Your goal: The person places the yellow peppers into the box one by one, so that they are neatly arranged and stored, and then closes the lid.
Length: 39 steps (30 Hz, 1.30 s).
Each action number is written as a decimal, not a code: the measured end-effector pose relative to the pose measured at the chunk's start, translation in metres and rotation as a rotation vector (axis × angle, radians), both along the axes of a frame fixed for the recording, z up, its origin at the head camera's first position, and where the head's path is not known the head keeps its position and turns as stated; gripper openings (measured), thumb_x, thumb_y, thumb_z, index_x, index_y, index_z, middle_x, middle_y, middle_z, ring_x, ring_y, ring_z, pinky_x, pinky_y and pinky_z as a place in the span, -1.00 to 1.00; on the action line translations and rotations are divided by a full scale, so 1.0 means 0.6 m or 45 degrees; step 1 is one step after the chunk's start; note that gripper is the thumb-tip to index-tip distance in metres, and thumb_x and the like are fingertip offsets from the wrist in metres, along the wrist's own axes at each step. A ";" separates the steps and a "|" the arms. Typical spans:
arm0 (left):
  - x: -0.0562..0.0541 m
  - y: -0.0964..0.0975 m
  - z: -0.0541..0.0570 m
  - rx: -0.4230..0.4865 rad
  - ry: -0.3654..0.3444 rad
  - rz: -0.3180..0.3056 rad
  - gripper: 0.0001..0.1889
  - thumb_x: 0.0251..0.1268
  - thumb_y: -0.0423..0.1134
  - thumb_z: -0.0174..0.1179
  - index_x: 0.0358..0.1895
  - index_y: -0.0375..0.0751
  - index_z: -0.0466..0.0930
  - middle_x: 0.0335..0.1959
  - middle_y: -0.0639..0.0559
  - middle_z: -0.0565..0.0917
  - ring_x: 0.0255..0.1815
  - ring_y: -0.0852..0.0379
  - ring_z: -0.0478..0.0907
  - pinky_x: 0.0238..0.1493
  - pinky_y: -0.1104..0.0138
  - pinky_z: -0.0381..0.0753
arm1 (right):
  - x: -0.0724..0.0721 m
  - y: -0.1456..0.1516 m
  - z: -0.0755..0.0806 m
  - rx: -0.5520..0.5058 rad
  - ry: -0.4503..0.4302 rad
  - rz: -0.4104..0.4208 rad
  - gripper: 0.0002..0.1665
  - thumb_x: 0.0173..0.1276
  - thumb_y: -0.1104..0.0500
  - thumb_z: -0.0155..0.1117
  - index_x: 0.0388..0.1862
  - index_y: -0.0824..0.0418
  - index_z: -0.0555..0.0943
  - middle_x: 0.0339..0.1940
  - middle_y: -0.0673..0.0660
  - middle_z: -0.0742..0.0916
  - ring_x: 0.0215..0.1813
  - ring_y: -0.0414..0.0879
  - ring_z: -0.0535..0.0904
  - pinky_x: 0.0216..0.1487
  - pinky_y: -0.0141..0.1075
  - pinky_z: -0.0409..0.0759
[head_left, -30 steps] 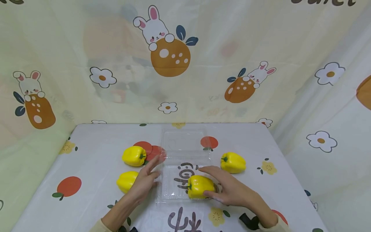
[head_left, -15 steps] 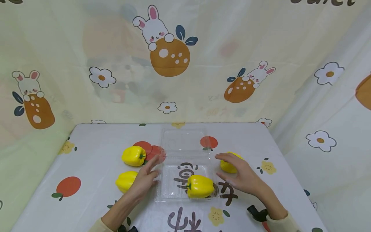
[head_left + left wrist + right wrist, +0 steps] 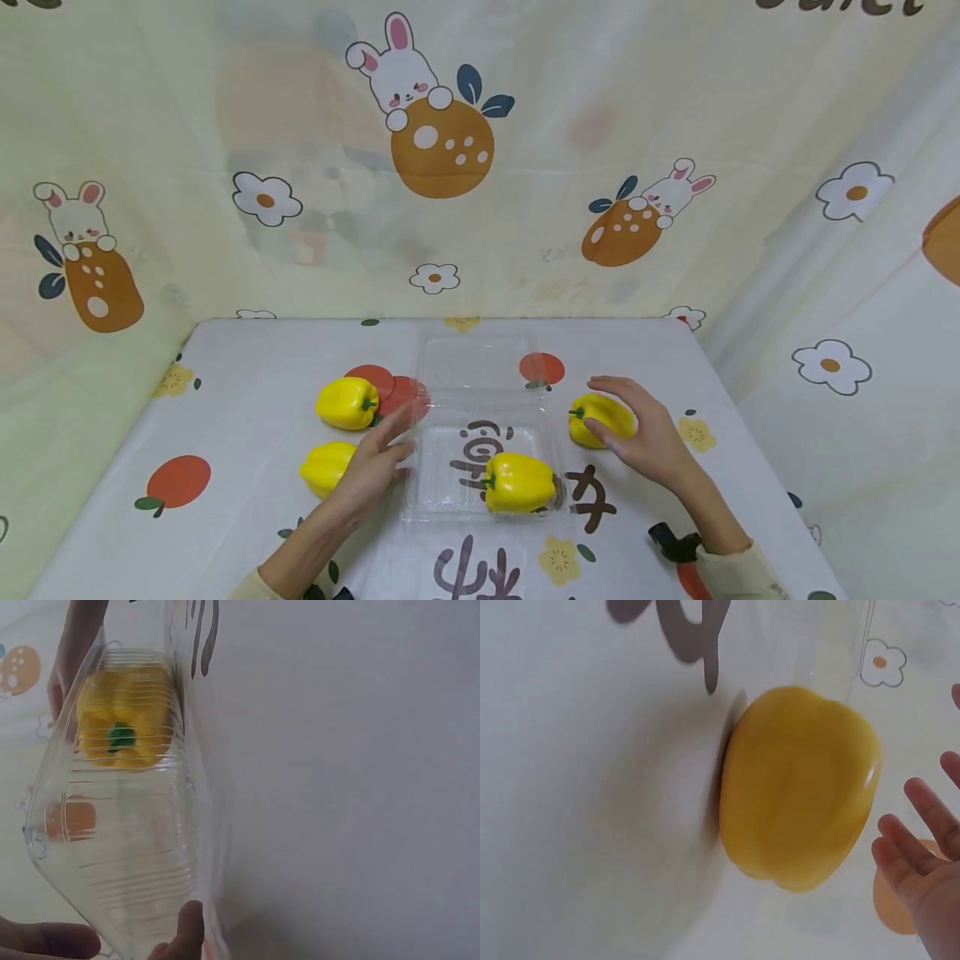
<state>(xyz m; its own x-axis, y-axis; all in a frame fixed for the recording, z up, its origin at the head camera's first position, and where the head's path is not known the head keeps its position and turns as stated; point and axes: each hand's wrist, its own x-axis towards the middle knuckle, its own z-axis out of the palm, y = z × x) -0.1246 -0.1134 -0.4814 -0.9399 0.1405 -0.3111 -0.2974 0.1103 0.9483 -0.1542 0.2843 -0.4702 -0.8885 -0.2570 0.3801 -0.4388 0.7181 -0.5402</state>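
A clear plastic clamshell box (image 3: 442,500) lies with its lid (image 3: 476,362) folded back on the table. One yellow bell pepper (image 3: 519,483) sits at the right in its base; the left wrist view shows this pepper (image 3: 124,712) through the ribbed wall. My left hand (image 3: 375,467) is at the box's left side, fingers extended, a fingertip against the wall. Right of the box, my right hand (image 3: 637,425) reaches over another yellow bell pepper (image 3: 600,417), thumb and fingers spread around it. In the right wrist view, fingers (image 3: 922,825) stand apart from that pepper (image 3: 799,787).
Two more yellow bell peppers (image 3: 347,403) lie left of the box, the nearer pepper (image 3: 327,468) partly hidden by my left hand. A printed cloth covers the table (image 3: 247,392). A curtain (image 3: 525,275) hangs behind its far edge.
My right hand has let go of the pepper in the box and moved right to the pepper beside it. The left hand has stayed in place.
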 end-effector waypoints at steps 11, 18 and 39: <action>0.005 0.001 0.003 -0.012 -0.035 -0.011 -0.30 0.62 -0.37 -0.05 0.73 0.13 0.07 0.72 -0.18 0.22 0.66 -0.36 0.27 0.49 -0.22 0.50 | -0.018 0.019 -0.009 -0.025 -0.174 -0.008 -0.24 0.33 0.11 0.57 0.46 0.18 0.51 0.44 0.28 0.62 0.45 0.33 0.51 0.42 0.37 0.52; 0.010 0.003 0.004 -0.009 -0.049 -0.003 -0.29 0.61 -0.38 -0.06 0.73 0.15 0.08 0.70 -0.22 0.25 0.64 -0.36 0.29 0.49 -0.23 0.51 | -0.021 0.025 -0.020 -0.012 -0.337 -0.034 -0.15 0.35 0.01 0.56 0.54 0.14 0.43 0.50 0.29 0.56 0.50 0.35 0.46 0.50 0.32 0.47; 0.016 0.004 0.000 -0.015 -0.038 0.001 -0.27 0.60 -0.41 -0.10 0.74 0.13 0.04 0.67 -0.27 0.28 0.59 -0.41 0.34 0.48 -0.25 0.50 | -0.023 0.033 -0.041 0.052 -0.367 -0.045 -0.13 0.35 -0.07 0.55 0.53 0.20 0.44 0.45 0.31 0.60 0.38 0.29 0.55 0.45 0.33 0.53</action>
